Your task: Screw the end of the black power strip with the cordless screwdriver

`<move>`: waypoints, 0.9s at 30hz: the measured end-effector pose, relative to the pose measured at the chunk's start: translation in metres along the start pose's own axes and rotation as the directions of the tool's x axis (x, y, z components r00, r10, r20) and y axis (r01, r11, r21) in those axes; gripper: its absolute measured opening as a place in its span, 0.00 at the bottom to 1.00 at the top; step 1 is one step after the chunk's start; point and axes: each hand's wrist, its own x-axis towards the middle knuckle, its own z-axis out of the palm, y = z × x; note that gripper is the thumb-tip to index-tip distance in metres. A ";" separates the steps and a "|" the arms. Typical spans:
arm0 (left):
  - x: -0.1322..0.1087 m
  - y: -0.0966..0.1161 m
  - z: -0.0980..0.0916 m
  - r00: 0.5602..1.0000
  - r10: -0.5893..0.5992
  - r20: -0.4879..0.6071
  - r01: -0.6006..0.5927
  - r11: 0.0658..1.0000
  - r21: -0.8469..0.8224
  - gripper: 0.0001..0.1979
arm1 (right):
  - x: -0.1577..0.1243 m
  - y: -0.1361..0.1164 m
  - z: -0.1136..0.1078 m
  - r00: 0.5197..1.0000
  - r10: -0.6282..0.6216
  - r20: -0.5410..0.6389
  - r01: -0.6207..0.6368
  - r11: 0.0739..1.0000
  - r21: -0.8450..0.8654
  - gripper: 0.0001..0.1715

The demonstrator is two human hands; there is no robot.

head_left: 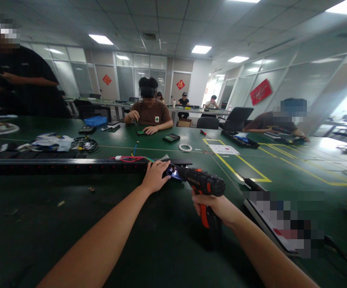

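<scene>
My right hand [214,208] is closed round the orange-and-black handle of a cordless screwdriver [202,184], whose nose points left at a small lit part [173,172]. My left hand [156,175] grips the right end of a long black bar [71,165] lying across the green table [131,224], its fingers curled over the bar beside the lit part. Red and other coloured wires [130,158] lie on top of the bar just left of my left hand.
A person in a brown shirt [148,114] sits opposite; others work at the left and right. On the table lie a white tape ring [185,147], a blue bin [95,120], cables [86,144], and yellow floor-style markings [239,164]. A blurred flat device [281,228] lies by my right forearm.
</scene>
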 end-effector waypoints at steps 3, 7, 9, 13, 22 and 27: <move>0.000 0.000 0.000 1.000 0.000 -0.002 0.000 1.000 0.000 0.32 | -0.001 -0.002 0.001 1.000 0.000 0.004 0.000 1.000 -0.003 0.15; 0.000 0.000 0.001 1.000 0.003 -0.002 -0.003 1.000 -0.002 0.33 | -0.002 -0.005 0.002 1.000 0.003 0.015 -0.003 1.000 -0.007 0.14; 0.001 -0.001 0.001 1.000 0.002 0.001 -0.002 1.000 0.000 0.33 | -0.002 -0.006 0.003 1.000 0.004 0.017 -0.004 1.000 -0.010 0.14; 0.001 -0.001 0.000 1.000 -0.004 0.005 0.004 1.000 0.004 0.33 | -0.001 -0.004 0.002 1.000 0.005 0.014 -0.004 1.000 -0.008 0.14; 0.000 0.000 0.001 1.000 0.008 -0.007 -0.008 1.000 0.009 0.33 | -0.001 0.000 0.000 1.000 -0.009 -0.011 0.009 1.000 -0.012 0.12; 0.001 0.002 -0.001 1.000 -0.002 0.011 0.002 1.000 0.013 0.33 | 0.000 0.002 -0.001 1.000 -0.011 -0.008 0.011 1.000 -0.007 0.13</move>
